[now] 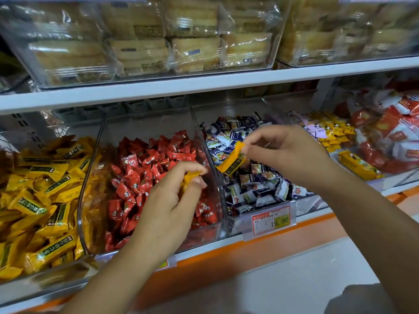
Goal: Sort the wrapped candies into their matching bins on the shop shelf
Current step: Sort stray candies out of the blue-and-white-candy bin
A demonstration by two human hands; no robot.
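Note:
My right hand (pixel 288 152) pinches a yellow wrapped candy (pixel 233 160) by its upper end, holding it over the clear bin (pixel 260 223) of blue-and-white candies (pixel 254 182). My left hand (pixel 172 196) grips another yellow candy (pixel 189 177) in its curled fingers, above the clear bin (pixel 90 168) of red candies (pixel 136 175). At the far left lies a bin of matching yellow candies (pixel 40 200).
An upper shelf (pixel 204 83) carries clear bins of wrapped cakes (pixel 145 39). To the right lie small yellow packs (pixel 333 130) and red-and-white packs (pixel 390 137). A price tag (pixel 271 219) hangs on the blue bin's front. Orange shelf edge (pixel 249 243) runs below.

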